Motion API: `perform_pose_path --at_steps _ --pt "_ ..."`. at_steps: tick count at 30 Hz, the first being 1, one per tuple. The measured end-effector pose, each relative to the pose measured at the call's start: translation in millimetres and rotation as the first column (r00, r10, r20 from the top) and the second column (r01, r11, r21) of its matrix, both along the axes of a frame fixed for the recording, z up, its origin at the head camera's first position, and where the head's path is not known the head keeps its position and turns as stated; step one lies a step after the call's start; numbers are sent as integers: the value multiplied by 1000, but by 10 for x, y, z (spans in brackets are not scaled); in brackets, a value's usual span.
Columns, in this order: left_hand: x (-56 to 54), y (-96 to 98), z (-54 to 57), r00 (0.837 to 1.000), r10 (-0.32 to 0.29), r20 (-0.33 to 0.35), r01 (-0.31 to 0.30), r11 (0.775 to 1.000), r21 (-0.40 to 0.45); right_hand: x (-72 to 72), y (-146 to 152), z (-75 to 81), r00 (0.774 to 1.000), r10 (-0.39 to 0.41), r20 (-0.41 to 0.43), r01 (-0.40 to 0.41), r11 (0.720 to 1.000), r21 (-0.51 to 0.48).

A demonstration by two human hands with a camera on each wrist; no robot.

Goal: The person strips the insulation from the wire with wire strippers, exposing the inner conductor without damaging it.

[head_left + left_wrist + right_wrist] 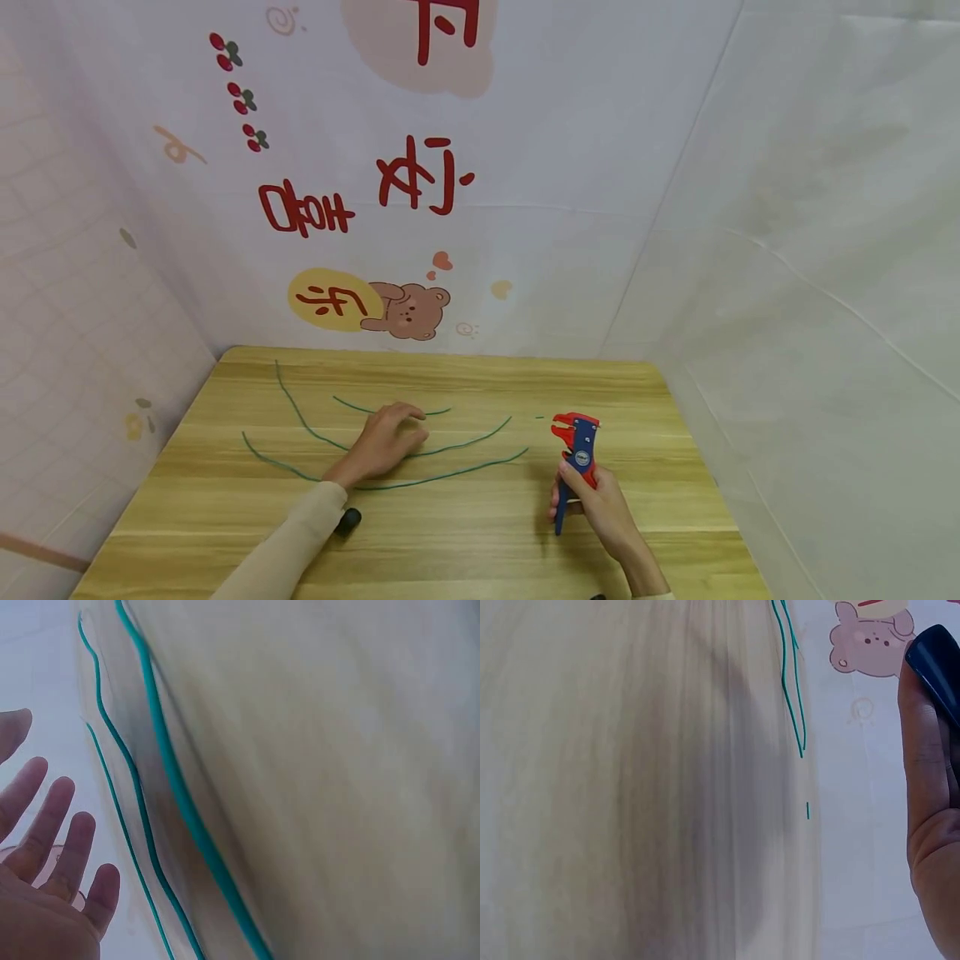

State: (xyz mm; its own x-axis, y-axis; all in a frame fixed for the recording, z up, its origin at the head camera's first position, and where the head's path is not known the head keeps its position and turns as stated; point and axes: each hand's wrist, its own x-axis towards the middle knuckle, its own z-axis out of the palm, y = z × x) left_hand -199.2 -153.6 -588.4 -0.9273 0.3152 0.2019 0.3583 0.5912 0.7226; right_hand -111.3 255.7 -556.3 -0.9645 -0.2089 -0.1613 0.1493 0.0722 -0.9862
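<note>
In the head view my right hand (606, 508) grips a wire stripper (583, 442) by its blue handle, its red jaws pointing up and left. The dark handle end (937, 667) shows at the right of the right wrist view. Over the wires on the table hovers my left hand (384, 442), fingers loosely spread and nothing in them. Three green wires curve across the wood: a near one (450, 475), a middle one (468, 441) and a shorter far one (351, 404). The left hand and arm cover parts of them. A tiny green snippet (539, 417) lies left of the stripper's jaws.
The wooden table (450, 550) meets a white printed curtain (555, 275) at its back edge, with more curtain along both sides. A small black object (348, 522) shows beside the left sleeve (288, 546).
</note>
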Motion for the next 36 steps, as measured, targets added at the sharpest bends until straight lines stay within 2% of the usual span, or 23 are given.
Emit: perform_pose_path --at_steps 4,9,15,19,23,29,34,36 --pt "61 60 4 1000 -27 -2 27 999 31 -11 21 -29 1000 -16 8 16 1000 4" --pt "99 140 -31 999 -44 -27 45 999 25 -25 59 -67 1000 -13 20 13 1000 1" --pt "95 232 -68 997 -56 -44 56 998 11 -46 102 -114 998 -48 49 49 999 -7" --pt "97 279 -56 998 -57 -23 57 998 -3 -57 125 -140 994 -79 71 80 997 -14" --pt "98 319 -63 998 -60 -11 60 998 -17 -65 150 -157 995 -71 68 73 997 -22" --pt "94 380 -119 995 -66 -78 65 998 -17 -68 181 -161 997 -50 67 53 998 -36" --pt "91 426 -102 998 -60 -34 59 998 -39 -69 188 -156 996 -48 75 50 998 -35" --pt "87 438 -116 998 -58 -40 56 997 -43 -70 188 -156 996 -52 79 54 998 -34"
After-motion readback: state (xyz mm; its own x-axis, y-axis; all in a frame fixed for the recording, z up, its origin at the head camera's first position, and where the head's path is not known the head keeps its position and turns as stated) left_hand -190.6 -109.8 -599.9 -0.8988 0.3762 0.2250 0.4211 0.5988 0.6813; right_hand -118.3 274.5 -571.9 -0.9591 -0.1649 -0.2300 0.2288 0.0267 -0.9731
